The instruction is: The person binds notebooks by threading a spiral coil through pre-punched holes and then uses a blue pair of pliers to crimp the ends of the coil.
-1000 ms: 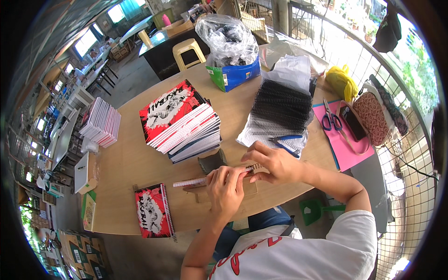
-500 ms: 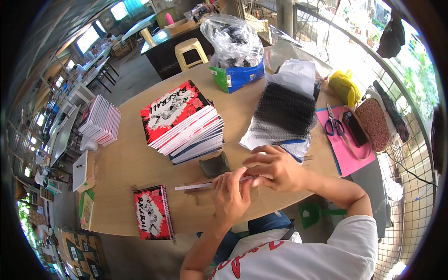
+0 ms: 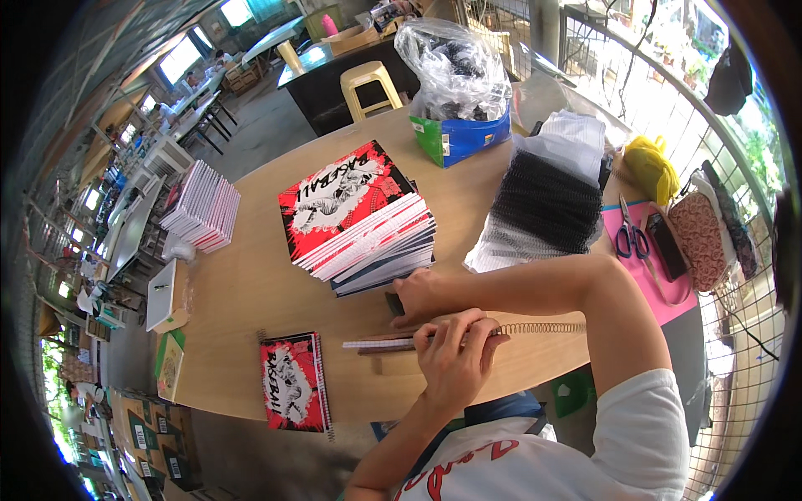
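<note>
My left hand (image 3: 455,351) is closed round a thin notebook (image 3: 380,343), held edge-on low over the table's near side. A wire spiral coil (image 3: 543,328) sticks out to the right of that hand, along the notebook's line. My right hand (image 3: 418,296) reaches across from the right, its forearm passing beyond the coil. Its thumb and fingers straddle a small dark grey block (image 3: 394,303), mostly hidden under the hand. Just behind it stands a stack of notebooks (image 3: 351,200) with red and black covers. A spiral-bound notebook (image 3: 292,382) lies at the near left.
Black coils on white sheets (image 3: 547,200) lie at right, beside scissors (image 3: 632,238), a phone (image 3: 666,246) and a yellow bundle (image 3: 652,169). A blue-green box (image 3: 472,140) holds a plastic bag. Another notebook stack (image 3: 200,207) and a white tray (image 3: 164,294) line the left edge.
My right hand has left the notebook's coil end and swung left and away to the dark grey block. The coil now shows trailing to the right. The whole view has shifted slightly.
</note>
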Action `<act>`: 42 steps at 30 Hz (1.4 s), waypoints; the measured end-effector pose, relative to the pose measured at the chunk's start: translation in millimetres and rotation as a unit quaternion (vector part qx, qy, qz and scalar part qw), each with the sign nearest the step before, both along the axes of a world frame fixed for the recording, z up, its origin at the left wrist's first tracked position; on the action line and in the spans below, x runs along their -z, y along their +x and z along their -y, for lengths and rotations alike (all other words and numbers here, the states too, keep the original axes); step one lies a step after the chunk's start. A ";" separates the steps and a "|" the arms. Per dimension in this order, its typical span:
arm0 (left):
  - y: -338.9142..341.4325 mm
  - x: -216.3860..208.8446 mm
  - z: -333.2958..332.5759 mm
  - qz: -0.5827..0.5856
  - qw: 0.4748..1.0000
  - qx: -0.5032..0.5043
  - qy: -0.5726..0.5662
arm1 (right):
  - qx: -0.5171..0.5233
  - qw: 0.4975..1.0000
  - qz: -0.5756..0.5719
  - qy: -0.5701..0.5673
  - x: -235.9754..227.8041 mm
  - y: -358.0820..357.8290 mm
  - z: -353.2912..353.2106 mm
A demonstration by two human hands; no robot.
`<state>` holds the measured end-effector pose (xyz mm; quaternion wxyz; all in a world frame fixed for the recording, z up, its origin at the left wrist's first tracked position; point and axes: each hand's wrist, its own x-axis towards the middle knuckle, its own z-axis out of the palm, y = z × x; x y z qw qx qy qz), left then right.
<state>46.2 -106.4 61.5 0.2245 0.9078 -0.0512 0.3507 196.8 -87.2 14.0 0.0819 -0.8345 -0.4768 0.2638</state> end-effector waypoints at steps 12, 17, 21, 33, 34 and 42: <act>-13.2 -4.9 -25.2 -0.070 0.997 0.023 0.023 | -0.017 0.947 -0.213 0.240 -59.9 38.9 189.2; -11.4 -6.4 -24.8 -0.058 0.997 0.047 0.024 | -0.072 0.864 -0.339 0.365 -61.7 37.8 201.1; -12.2 -1.3 -28.6 -0.043 0.998 0.045 0.019 | -0.033 0.979 -0.133 0.152 -78.7 27.8 190.8; -7.0 -7.7 -29.9 -0.054 0.996 0.061 -0.030 | 0.008 0.985 0.004 0.170 -63.9 30.0 191.7; -6.2 -7.7 -29.3 -0.052 0.996 0.067 -0.013 | 0.027 0.984 0.073 0.162 -33.9 39.6 193.0; -5.1 -4.0 -30.1 -0.047 0.998 0.039 -0.011 | 0.008 0.946 0.079 0.316 -71.8 -40.9 203.0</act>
